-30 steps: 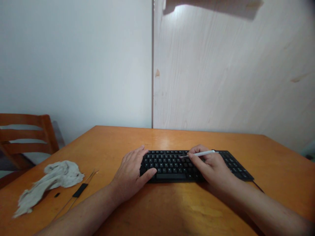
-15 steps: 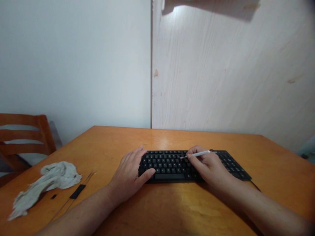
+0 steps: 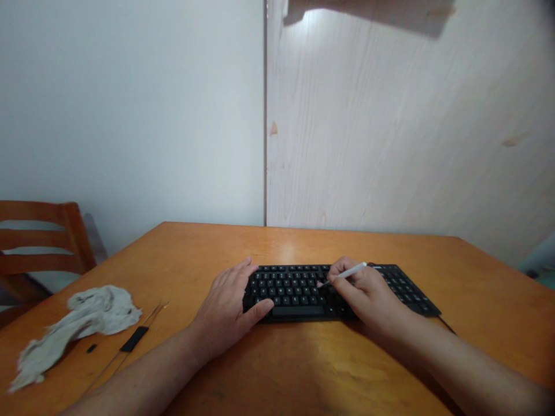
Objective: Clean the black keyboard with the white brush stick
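A black keyboard (image 3: pixel 290 292) with white-lettered keys lies flat on the table. My left hand (image 3: pixel 229 300) rests over its left end, fingers stretched toward the back edge and thumb apart on the front keys, covering the leftmost keys. Pinched in my right hand (image 3: pixel 359 289) is a thin white stick-shaped tool (image 3: pixel 353 270), held slantwise like a pen. Its narrow tip touches or hovers just above the keys right of the middle; I cannot tell which. My right hand hides part of the keyboard between the letter keys and the number pad.
A crumpled greyish-white cloth (image 3: pixel 102 312) lies on the wooden table (image 3: pixel 277 358) at the left. Near it are a small black piece (image 3: pixel 91 348) and a thin wire-like tool with a black middle (image 3: pixel 134 339). A wooden chair (image 3: pixel 47 237) stands at left; a cable (image 3: pixel 447 325) leaves the keyboard's right side.
The tip of the white tool has moved slightly down, toward the near rows of keys, and the tool slants more steeply. My left hand stays in place on the keyboard.
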`<state>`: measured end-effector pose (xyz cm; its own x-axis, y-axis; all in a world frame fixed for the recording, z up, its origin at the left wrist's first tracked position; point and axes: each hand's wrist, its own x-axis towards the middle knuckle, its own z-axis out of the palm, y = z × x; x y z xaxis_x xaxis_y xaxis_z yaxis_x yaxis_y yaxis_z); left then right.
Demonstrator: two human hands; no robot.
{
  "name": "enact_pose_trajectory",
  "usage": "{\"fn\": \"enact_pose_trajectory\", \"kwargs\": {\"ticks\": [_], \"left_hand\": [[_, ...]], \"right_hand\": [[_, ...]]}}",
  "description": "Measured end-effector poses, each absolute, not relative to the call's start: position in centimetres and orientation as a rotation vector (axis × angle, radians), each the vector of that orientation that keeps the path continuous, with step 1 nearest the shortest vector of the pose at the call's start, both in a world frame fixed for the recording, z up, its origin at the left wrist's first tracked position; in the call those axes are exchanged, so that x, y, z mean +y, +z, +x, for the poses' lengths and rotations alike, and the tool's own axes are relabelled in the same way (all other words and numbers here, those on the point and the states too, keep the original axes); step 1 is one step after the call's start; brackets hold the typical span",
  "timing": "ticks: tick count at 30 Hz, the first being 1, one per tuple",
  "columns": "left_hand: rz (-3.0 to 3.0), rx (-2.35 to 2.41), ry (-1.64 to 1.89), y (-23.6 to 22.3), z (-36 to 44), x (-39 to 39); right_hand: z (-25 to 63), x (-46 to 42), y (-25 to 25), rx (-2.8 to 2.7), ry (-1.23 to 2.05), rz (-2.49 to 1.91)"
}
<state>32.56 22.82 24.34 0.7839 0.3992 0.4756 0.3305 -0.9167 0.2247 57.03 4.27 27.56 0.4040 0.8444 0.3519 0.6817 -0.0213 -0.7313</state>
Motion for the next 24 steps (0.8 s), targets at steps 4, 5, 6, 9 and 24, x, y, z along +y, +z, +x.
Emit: {"fn": "enact_pose_trajectory", "kwargs": {"ticks": [4, 5, 6, 9, 24], "left_hand": [[2.839, 0.599, 0.762, 24.5, 32.6, 22.8], [2.839, 0.605, 0.752, 24.5, 32.6, 22.8], [2.840, 0.610, 0.742, 24.5, 32.6, 22.8], [2.852, 0.613, 0.720, 24.6, 32.6, 22.8], [2.855, 0.611, 0.720, 24.0, 32.5, 23.1]], "right_hand": [[57.7, 4.2, 27.6, -1.269, 0.151, -1.788], [57.8, 4.2, 27.6, -1.262, 0.129, -1.804], [58.0, 4.2, 27.6, -1.266, 0.113, -1.823], [58.2, 4.2, 27.5, -1.315, 0.095, -1.872], [58.4, 4.4, 27.4, -1.300, 0.126, -1.828]]}}
